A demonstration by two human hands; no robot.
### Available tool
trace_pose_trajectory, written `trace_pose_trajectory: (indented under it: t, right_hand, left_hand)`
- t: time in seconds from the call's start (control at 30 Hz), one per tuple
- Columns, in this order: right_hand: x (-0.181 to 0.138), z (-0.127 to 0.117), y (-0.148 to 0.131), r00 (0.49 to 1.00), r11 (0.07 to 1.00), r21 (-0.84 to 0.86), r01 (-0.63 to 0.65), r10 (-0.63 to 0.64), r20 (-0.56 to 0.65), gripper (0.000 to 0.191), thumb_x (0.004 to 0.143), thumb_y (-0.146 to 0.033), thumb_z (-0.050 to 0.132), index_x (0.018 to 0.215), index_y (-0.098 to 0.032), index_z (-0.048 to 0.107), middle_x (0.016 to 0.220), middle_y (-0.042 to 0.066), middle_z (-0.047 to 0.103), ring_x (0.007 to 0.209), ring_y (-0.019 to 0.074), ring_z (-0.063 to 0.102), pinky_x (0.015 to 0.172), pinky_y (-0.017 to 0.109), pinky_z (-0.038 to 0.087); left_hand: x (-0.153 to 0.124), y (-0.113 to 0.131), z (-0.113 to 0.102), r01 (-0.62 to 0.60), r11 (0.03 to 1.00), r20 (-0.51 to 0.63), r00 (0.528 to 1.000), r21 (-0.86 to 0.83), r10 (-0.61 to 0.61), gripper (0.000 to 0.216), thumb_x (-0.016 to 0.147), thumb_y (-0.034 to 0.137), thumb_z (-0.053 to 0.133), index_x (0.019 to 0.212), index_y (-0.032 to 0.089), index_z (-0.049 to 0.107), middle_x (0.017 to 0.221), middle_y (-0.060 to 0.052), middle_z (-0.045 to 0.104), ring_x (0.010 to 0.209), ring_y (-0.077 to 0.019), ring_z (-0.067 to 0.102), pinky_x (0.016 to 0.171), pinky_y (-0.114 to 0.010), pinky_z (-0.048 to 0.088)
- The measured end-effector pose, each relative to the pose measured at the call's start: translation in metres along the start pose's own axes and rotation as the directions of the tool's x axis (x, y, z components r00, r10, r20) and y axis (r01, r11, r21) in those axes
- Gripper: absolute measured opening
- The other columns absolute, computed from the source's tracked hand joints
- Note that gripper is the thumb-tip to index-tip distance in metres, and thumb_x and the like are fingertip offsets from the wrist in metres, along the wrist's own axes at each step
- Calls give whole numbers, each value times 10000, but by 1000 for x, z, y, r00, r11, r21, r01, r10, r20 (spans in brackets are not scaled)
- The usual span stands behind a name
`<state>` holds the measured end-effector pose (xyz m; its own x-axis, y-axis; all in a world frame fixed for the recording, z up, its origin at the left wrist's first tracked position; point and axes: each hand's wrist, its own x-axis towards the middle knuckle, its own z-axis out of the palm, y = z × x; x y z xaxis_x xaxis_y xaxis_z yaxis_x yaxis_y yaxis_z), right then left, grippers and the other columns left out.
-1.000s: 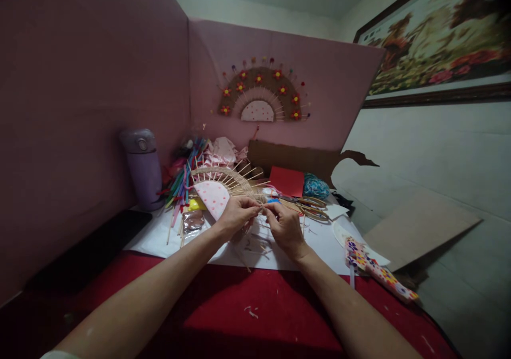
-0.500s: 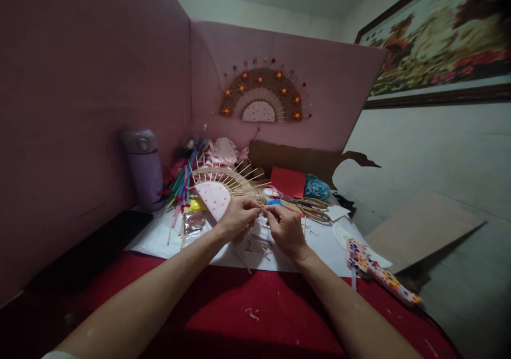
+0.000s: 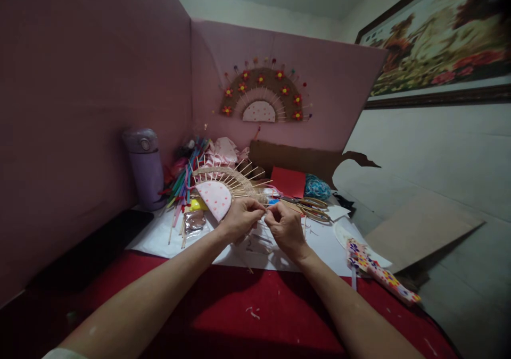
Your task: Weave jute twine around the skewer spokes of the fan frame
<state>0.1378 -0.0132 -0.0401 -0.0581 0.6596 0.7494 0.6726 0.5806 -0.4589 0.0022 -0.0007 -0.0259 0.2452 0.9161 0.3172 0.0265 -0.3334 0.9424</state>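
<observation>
A half-round stick fan (image 3: 214, 198) tilts over the table, with a white polka-dot base, thin wooden sticks spreading out and a tan twine band (image 3: 235, 176) woven between them. At its lower right edge my left hand (image 3: 243, 218) is closed, thumb and forefinger pinched at the end of the band. My right hand (image 3: 286, 228) is pinched closed just beside it, the fingertips almost meeting the left ones. Whatever lies between the right fingertips is too small to make out. Part of the fan is hidden behind my left hand.
Scissors (image 3: 313, 207), red paper (image 3: 288, 182) and blue yarn (image 3: 317, 187) lie behind my right hand. A purple bottle (image 3: 144, 170) stands left. A flowered glue gun (image 3: 381, 274) rests at right. A finished fan (image 3: 261, 90) hangs on the pink board.
Both hands stay pinched at the fan's edge. The left fingertips have shifted slightly right; the fan has barely moved.
</observation>
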Motion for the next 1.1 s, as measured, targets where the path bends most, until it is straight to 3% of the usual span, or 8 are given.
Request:
trace_pose_trajectory:
  t: [0.1, 0.23, 0.43, 0.63, 0.97, 1.1]
  right_hand:
    - [2, -2, 0, 1000, 1000, 3, 1, 0, -28, 137, 753, -182, 489, 630, -183, 547, 560, -17, 547, 504, 112, 474, 521, 224, 365]
    - [2, -5, -2, 1000, 999, 43, 17, -18, 18, 158, 801, -207, 469, 705, -179, 592, 634, 12, 598, 575, 132, 526, 565, 236, 384]
    - [-1, -3, -2, 997, 998, 61, 8, -13, 80, 170, 826, -235, 457, 748, -181, 597, 645, 27, 610, 601, 151, 555, 560, 242, 394]
    - [0, -4, -2, 995, 998, -29, 64, -62, 76, 138, 802, -208, 459, 687, -183, 531, 622, 14, 567, 547, 132, 499, 532, 239, 356]
    - [3, 3, 4, 999, 999, -31, -12, 11, -32, 123, 721, -178, 479, 599, -193, 481, 536, -27, 506, 491, 111, 454, 509, 226, 342]
    - [11, -6, 15, 973, 989, -47, -139, 127, -193, 117, 720, -219, 494, 607, -189, 486, 513, -31, 500, 479, 121, 458, 515, 238, 351]
  left_hand:
    - [0, -1, 0, 66, 995, 7, 998, -80, -66, 115, 651, 236, 584, 651, 121, 595, 405, 45, 468, 322, -58, 369, 334, -182, 246]
    - [1, -3, -1, 58, 991, -19, 998, -122, -61, 147, 661, 260, 598, 615, 123, 573, 401, 39, 470, 318, -56, 380, 334, -178, 249]
    - [2, -5, -2, 15, 997, -16, 1000, -73, -17, 139, 668, 255, 588, 646, 119, 599, 419, 38, 479, 341, -61, 386, 342, -180, 254]
    - [2, -4, 0, -31, 1000, -29, 999, 2, 31, 108, 644, 219, 580, 656, 117, 614, 479, 30, 514, 392, -60, 418, 378, -178, 291]
    - [0, -3, 2, 87, 988, 50, 995, -131, -81, 167, 645, 282, 615, 646, 119, 578, 415, 52, 460, 314, -41, 350, 330, -172, 224]
    - [1, -3, 0, 120, 963, 66, 992, -239, -107, 193, 612, 287, 650, 658, 118, 569, 396, 51, 465, 299, -50, 358, 320, -179, 230]
